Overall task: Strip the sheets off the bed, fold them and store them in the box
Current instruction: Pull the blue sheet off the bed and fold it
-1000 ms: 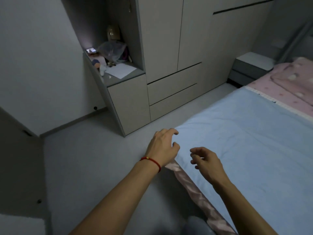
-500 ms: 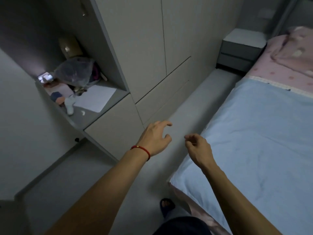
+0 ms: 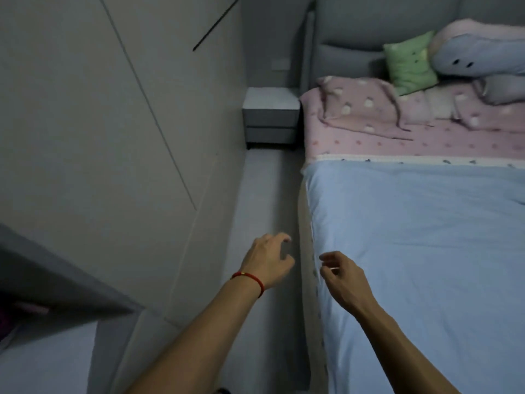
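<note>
A light blue sheet (image 3: 426,251) lies flat over most of the bed. Beyond it a pink dotted sheet (image 3: 397,143) covers the head end, with a pink pillow (image 3: 360,103) on top. My left hand (image 3: 268,261), with a red bracelet at the wrist, hovers over the floor strip beside the bed, fingers curled apart and holding nothing. My right hand (image 3: 341,275) hangs just above the blue sheet's left edge, fingers loosely bent, gripping nothing. No box is in view.
A grey wardrobe wall (image 3: 113,123) runs along the left, leaving a narrow floor aisle (image 3: 264,200) next to the bed. A grey nightstand (image 3: 271,118) stands at the aisle's far end. A green cushion (image 3: 409,62) and a blue plush toy (image 3: 477,54) lean on the grey headboard (image 3: 352,55).
The view has swung from the bed's foot corner and the open shelf toward the head end. Both hands have moved along the bed's left side and remain empty.
</note>
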`<act>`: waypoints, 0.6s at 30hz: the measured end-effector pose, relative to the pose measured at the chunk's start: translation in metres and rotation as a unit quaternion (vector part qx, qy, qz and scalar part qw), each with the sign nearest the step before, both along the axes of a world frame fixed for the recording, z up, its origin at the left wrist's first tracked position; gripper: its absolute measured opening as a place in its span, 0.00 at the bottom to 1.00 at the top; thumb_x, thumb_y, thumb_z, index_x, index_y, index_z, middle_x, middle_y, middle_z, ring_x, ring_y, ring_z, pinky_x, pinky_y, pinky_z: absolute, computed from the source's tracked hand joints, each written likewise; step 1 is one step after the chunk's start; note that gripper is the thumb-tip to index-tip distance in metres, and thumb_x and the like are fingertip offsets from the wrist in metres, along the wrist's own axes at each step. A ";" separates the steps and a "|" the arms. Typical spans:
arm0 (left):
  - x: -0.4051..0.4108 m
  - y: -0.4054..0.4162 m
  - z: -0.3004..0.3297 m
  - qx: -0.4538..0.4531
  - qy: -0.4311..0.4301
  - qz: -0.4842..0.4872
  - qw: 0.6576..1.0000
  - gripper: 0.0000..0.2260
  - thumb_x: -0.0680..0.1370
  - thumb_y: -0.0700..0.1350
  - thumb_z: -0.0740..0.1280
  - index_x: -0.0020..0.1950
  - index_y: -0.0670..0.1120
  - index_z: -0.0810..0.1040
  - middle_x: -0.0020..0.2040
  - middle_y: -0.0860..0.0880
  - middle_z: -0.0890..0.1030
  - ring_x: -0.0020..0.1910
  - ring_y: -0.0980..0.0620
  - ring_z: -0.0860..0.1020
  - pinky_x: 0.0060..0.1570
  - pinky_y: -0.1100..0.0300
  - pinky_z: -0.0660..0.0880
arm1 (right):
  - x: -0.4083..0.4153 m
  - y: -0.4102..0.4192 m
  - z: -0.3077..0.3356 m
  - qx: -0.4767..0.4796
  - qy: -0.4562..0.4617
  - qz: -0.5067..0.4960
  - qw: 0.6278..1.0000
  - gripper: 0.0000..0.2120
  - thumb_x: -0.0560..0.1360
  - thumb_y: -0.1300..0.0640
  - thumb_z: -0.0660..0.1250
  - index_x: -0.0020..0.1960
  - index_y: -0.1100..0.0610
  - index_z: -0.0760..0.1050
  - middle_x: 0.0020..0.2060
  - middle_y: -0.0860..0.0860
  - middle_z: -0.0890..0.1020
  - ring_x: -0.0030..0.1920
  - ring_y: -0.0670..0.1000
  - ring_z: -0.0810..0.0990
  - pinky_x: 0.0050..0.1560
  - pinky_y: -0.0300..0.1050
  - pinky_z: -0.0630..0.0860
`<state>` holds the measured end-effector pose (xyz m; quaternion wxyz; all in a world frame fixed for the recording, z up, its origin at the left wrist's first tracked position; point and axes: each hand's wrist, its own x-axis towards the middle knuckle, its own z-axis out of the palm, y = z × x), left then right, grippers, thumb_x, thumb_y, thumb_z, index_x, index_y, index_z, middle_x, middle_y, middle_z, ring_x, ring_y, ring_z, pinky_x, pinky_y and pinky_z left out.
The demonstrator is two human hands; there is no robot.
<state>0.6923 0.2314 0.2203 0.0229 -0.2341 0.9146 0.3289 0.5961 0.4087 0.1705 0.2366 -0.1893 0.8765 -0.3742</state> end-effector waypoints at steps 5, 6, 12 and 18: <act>-0.042 -0.081 -0.012 0.000 -0.013 -0.090 0.996 0.20 0.79 0.47 0.63 0.72 0.50 0.71 0.67 0.45 0.75 0.67 0.47 0.72 0.65 0.56 0.71 | -0.014 -0.061 -0.001 0.008 -0.027 -0.070 0.997 0.13 0.82 0.52 0.64 0.65 0.50 0.74 0.59 0.50 0.81 0.53 0.47 0.82 0.51 0.40 0.80; -0.050 -0.091 -0.014 0.001 -0.018 -0.097 0.995 0.20 0.79 0.47 0.64 0.72 0.50 0.71 0.67 0.45 0.75 0.66 0.47 0.72 0.65 0.55 0.72 | -0.018 -0.069 0.001 0.009 -0.033 -0.078 0.996 0.12 0.82 0.52 0.64 0.65 0.49 0.74 0.59 0.50 0.81 0.53 0.47 0.82 0.53 0.42 0.81; -0.156 -0.149 -0.040 0.007 -0.063 -0.156 0.986 0.21 0.79 0.47 0.64 0.72 0.49 0.71 0.67 0.45 0.75 0.66 0.47 0.73 0.64 0.54 0.73 | -0.095 -0.118 -0.022 0.025 -0.048 -0.154 0.987 0.12 0.79 0.54 0.65 0.63 0.49 0.75 0.55 0.48 0.81 0.52 0.47 0.82 0.51 0.42 0.78; -0.305 -0.213 -0.087 -0.013 -0.069 -0.165 0.984 0.17 0.78 0.43 0.65 0.66 0.49 0.77 0.61 0.48 0.80 0.59 0.51 0.77 0.59 0.61 0.73 | -0.242 -0.164 -0.093 0.037 -0.109 -0.200 0.973 0.15 0.79 0.55 0.65 0.65 0.52 0.75 0.56 0.51 0.81 0.52 0.50 0.80 0.54 0.44 0.76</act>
